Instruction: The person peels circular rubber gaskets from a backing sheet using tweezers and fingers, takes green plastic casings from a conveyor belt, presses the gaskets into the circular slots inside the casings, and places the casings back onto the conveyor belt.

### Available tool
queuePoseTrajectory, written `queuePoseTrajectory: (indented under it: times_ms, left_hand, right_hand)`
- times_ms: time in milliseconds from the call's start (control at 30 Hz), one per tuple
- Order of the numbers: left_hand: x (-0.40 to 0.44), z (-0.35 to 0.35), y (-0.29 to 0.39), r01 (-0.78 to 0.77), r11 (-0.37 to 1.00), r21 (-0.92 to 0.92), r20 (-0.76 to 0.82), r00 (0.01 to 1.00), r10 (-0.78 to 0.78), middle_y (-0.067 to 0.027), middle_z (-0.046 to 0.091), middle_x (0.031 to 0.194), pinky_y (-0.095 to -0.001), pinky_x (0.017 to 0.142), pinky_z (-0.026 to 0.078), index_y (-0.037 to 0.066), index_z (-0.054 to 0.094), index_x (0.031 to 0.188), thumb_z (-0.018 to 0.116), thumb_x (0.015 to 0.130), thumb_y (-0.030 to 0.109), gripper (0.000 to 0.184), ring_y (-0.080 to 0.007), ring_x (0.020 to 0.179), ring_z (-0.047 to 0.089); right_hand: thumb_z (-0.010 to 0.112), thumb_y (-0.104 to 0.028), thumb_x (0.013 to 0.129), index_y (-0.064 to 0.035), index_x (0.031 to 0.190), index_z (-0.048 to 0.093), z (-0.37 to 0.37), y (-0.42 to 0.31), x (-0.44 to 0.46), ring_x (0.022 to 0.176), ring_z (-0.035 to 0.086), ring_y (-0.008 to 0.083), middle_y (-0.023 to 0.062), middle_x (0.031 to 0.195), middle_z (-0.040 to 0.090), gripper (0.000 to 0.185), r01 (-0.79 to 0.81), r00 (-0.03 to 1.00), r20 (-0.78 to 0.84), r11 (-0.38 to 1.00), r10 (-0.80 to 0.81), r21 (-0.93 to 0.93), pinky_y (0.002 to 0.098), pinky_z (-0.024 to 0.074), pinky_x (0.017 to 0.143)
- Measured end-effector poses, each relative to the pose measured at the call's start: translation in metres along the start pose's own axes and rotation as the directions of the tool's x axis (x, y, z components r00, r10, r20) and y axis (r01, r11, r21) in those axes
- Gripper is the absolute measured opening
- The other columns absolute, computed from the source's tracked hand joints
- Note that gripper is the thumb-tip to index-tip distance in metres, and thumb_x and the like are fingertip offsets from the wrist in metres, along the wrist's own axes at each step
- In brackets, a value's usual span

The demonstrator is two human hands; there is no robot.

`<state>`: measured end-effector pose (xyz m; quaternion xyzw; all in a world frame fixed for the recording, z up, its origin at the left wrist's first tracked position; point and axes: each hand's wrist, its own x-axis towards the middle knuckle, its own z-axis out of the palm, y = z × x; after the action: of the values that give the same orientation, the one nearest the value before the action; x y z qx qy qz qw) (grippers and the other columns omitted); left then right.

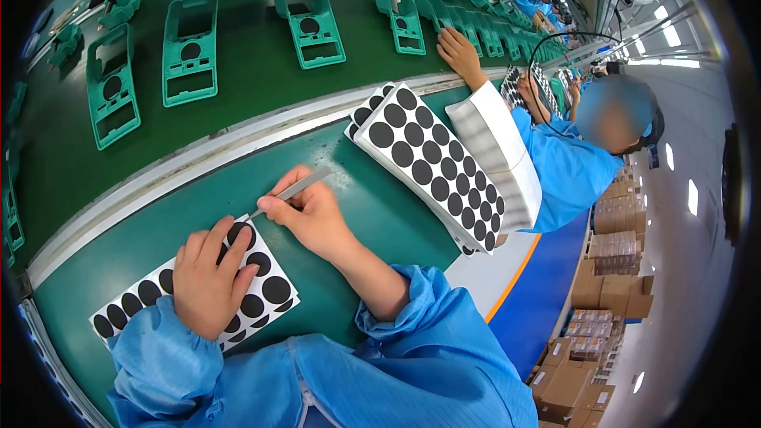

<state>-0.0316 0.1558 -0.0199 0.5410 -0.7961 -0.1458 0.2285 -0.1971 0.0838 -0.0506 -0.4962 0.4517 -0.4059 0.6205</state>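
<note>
A white sheet of round black stickers (279, 261) lies on the green bench close to my body. My left hand (208, 277) rests flat on it with the fingers spread. In my right hand (307, 212) a pair of metal tweezers (295, 189) is pinched between thumb and fingers. The tweezer tips reach the sheet's upper edge, beside a black circle near my left fingertips. Farther right lies a thick stack of similar sticker sheets (432, 154), touching neither hand.
Beyond a metal rail (178, 172), a dark green conveyor (238, 83) carries several green plastic frames (190, 51). To the right a co-worker (571, 158) in blue reaches over the conveyor, near a bundle of white sheets (499, 154). Cardboard boxes (606, 285) stand farther right.
</note>
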Motion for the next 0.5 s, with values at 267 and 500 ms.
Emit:
queuePoseTrajectory:
  times_ms: [267,500]
  left_hand:
    - [0.001,0.001,-0.005,0.012,0.999,-0.038,-0.062,0.998,-0.015,-0.0111,0.052,0.105,-0.0352,0.071,0.042,0.002,0.057,0.098,0.065,0.063,0.010,0.036,-0.0277,0.084,0.050]
    - [0.003,0.005,-0.011,0.089,0.985,-0.146,-0.111,0.988,-0.106,-0.0068,0.053,0.099,-0.0342,0.066,0.042,0.005,0.057,0.097,0.065,0.063,0.007,0.034,-0.0240,0.081,0.051]
  right_hand:
    - [0.064,-0.001,0.071,-0.0013,0.078,0.055,0.007,-0.002,-0.021,0.057,0.056,0.0170,0.0107,0.076,0.061,0.011,0.685,0.716,0.266,0.574,-0.646,-0.449,0.0223,0.0442,0.050]
    - [0.069,-0.001,0.064,-0.0006,0.072,0.053,0.011,-0.001,-0.032,0.053,0.055,0.0184,0.0131,0.082,0.061,0.018,0.808,0.531,0.430,0.283,-0.730,-0.518,0.0250,0.0421,0.041]
